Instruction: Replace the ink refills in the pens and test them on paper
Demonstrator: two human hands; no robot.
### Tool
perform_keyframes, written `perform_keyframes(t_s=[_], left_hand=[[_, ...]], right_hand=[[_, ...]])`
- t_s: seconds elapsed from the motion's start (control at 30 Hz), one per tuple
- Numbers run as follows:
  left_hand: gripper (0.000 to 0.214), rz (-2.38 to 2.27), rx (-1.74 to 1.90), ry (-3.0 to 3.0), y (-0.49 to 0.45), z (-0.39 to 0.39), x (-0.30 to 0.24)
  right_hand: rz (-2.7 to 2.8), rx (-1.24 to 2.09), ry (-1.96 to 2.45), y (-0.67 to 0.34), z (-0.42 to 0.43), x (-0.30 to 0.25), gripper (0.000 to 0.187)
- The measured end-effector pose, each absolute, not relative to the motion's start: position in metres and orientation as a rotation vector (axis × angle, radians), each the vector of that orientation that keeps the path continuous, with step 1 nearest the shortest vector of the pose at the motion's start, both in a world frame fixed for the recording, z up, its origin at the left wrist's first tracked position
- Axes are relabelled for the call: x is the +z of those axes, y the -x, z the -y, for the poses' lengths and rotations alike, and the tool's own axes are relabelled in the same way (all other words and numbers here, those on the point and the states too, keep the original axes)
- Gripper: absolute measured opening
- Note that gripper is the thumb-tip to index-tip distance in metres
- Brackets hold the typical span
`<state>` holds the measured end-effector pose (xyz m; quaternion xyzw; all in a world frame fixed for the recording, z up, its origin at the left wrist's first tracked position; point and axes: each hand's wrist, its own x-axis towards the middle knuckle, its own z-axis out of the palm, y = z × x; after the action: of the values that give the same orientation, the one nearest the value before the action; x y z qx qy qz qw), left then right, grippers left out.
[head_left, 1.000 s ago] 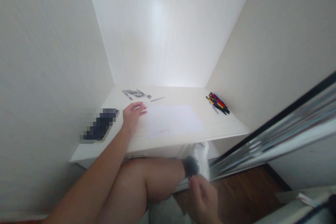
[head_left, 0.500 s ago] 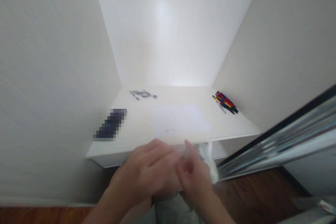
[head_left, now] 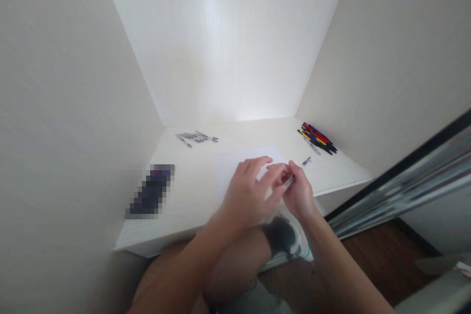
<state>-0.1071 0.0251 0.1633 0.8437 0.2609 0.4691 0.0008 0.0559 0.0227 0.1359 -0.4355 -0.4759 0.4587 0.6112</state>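
Over the front of the white desk, my right hand is closed around a thin, clear-looking pen with a dark end; most of it is hidden by the fingers. Right beside it is my left hand, its fingers bent and apart, with the fingertips close to the pen. Whether they touch it I cannot tell. Beneath the hands lies a sheet of white paper, partly covered. A small dark and clear piece rests on the desk just beyond my right hand.
Several clear pens lie at the back left of the desk. Red, yellow, blue and black pens form a pile at the back right. A blurred-out dark object is at the left. Walls enclose the desk on three sides.
Both hands have moved up and right, from the desk's front edge to above the paper. My left fingers have spread. The small piece now shows on the desk at the right. The view has shifted slightly.
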Motion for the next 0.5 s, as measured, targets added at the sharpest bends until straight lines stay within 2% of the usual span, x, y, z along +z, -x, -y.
perform_keyframes(t_s=[0.1, 0.17, 0.23, 0.5], left_hand=[[0.039, -1.043, 1.083, -2.541, 0.118, -0.059, 0.137], [0.036, -1.142, 0.831, -2.448, 0.128, -0.068, 0.122], [0.033, -1.152, 0.734, -2.379, 0.137, -0.068, 0.113], [0.017, -1.174, 0.847, -2.048, 0.162, -0.08, 0.111]], right_hand=[[0.959, 1.176, 0.927, -0.052, -0.043, 0.134, 0.045], [0.964, 1.189, 0.974, -0.044, -0.057, 0.124, 0.048], [1.012, 1.148, 1.037, -0.033, -0.073, 0.113, 0.053], [1.415, 0.938, 1.164, -0.001, -0.148, 0.114, 0.074]])
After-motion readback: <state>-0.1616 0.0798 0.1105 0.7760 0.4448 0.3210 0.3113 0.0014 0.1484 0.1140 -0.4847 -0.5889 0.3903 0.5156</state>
